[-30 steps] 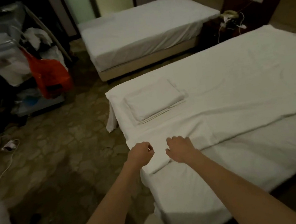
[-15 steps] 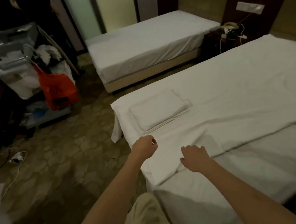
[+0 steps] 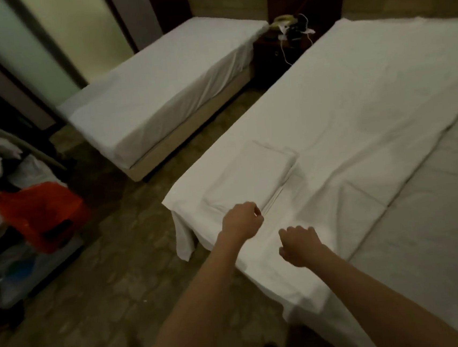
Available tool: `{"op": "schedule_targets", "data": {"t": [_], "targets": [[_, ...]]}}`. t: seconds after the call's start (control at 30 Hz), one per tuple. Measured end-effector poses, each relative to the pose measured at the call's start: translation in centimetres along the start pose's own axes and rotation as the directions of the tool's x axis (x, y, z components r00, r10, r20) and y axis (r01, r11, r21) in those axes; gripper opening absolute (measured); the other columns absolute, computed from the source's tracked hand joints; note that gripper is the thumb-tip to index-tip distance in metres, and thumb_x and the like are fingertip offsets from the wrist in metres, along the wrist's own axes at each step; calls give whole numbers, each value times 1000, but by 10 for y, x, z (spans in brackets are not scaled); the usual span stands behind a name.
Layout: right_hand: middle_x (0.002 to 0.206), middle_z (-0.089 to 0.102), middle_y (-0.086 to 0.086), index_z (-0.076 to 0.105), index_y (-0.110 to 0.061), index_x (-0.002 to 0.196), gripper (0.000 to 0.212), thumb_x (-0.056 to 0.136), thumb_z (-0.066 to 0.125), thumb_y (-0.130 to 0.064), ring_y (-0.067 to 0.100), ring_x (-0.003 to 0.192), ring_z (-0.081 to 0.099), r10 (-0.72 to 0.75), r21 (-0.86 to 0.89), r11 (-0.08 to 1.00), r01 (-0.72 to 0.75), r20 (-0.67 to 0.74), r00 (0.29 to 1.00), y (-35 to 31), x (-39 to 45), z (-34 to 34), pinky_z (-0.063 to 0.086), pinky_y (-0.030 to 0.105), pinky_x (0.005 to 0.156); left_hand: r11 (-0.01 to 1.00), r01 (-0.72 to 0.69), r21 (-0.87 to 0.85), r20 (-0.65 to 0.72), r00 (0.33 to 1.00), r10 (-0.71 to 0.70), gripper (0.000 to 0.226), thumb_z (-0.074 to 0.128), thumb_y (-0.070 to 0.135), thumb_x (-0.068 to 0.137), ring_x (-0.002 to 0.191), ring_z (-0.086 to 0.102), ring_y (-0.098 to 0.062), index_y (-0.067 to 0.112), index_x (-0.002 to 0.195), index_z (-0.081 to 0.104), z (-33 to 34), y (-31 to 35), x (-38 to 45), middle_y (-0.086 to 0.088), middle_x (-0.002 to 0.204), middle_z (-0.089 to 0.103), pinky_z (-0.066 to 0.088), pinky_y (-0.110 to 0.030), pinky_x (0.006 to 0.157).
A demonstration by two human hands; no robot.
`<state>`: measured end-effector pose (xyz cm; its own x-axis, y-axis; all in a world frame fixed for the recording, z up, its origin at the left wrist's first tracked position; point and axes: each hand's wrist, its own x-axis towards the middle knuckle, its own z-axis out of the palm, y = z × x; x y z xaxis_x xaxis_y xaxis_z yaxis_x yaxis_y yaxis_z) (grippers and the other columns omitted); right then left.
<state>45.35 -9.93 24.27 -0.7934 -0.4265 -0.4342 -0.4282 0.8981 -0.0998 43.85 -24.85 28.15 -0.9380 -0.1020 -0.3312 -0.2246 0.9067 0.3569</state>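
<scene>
Where the fingers [image 3: 300, 230] curl, the sheet [image 3: 337, 146] lies beneath.

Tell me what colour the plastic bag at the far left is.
Plain orange-red. The bag shows best in the head view, the only one here.

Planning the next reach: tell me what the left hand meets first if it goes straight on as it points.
The left hand would likely meet the folded linen on the bed just ahead; depth is unclear.
</scene>
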Motion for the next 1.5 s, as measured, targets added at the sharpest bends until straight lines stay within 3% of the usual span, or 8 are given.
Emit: {"op": "schedule_targets", "data": {"t": [0.23, 0.53, 0.67, 0.93, 1.13, 1.3, 1.43, 1.5], "targets": [[133, 50, 9, 43, -10, 133, 41, 98, 39, -31, 27, 121, 49, 29, 35, 999, -36, 179, 983, -71, 19, 31, 31, 42, 105, 996, -76, 45, -50, 996, 78, 25, 51, 28, 95, 96, 63, -20, 14, 113, 63, -66, -59, 28, -4, 110, 66, 52, -33, 86], [119, 56, 11, 48, -8, 121, 31, 97, 42, -27, 28, 108, 55, 68, 172, 984, -57, -59, 996, -68, 103, -39, 39, 38, 88, 999, 12, 50, 131, 991, -18, 27, 50, 30, 95, 101, 62, -19, 15, 112, 63, -4, -110, 38, -4, 113, 66, 50, -32, 90], [114, 58, 8, 49, -9, 116, 27, 97, 41, -26, 26, 102, 57, 111, 194, 976, -96, -72, 991, -45, 152, -52, 38, 35, 81, 998, 12, 59, 207, 978, -24, 27, 50, 30, 94, 100, 62, -17, 14, 112, 63, 9, -109, 74, -3, 112, 66, 50, -29, 88], [133, 50, 8, 41, -10, 133, 40, 99, 38, -32, 28, 121, 51, 217, 208, 942, -262, 216, 952, -1, 215, -1, 36, 39, 99, 995, -80, 62, 161, 985, 69, 27, 52, 29, 92, 100, 62, -20, 18, 115, 61, -14, -85, 214, -1, 111, 67, 49, -31, 86], [134, 50, 8, 39, -10, 136, 45, 99, 38, -35, 27, 120, 52, 321, 292, 867, -403, 291, 901, 17, 278, 7, 39, 38, 97, 985, -128, 115, 252, 963, 96, 32, 50, 30, 94, 102, 60, -19, 18, 124, 54, -6, -100, 300, 1, 114, 66, 47, -30, 84], [130, 54, 10, 43, -8, 130, 47, 96, 46, -41, 26, 114, 55, 488, 568, 562, -601, 359, 796, 30, 357, 27, 43, 33, 91, 985, -115, 126, 317, 946, 70, 53, 56, 36, 92, 122, 48, -25, 15, 138, 38, 14, -139, 394, -6, 134, 49, 42, -35, 95], [138, 45, 18, 37, 0, 136, 65, 91, 59, -41, 32, 123, 49, 644, 736, 61, -674, 487, 589, 27, 409, 58, 41, 33, 95, 997, 81, 5, 384, 920, -77, 82, 66, 37, 88, 136, 35, -31, 5, 148, 22, 40, -188, 469, -17, 149, 33, 30, -34, 109], [139, 37, 22, 33, 5, 138, 76, 86, 67, -39, 38, 122, 48, 712, 730, -106, -675, 530, 461, 25, 424, 76, 42, 39, 97, 978, 187, -89, 409, 903, -135, 88, 71, 33, 85, 137, 36, -32, -1, 148, 20, 53, -206, 492, -20, 150, 33, 29, -33, 109]]}}
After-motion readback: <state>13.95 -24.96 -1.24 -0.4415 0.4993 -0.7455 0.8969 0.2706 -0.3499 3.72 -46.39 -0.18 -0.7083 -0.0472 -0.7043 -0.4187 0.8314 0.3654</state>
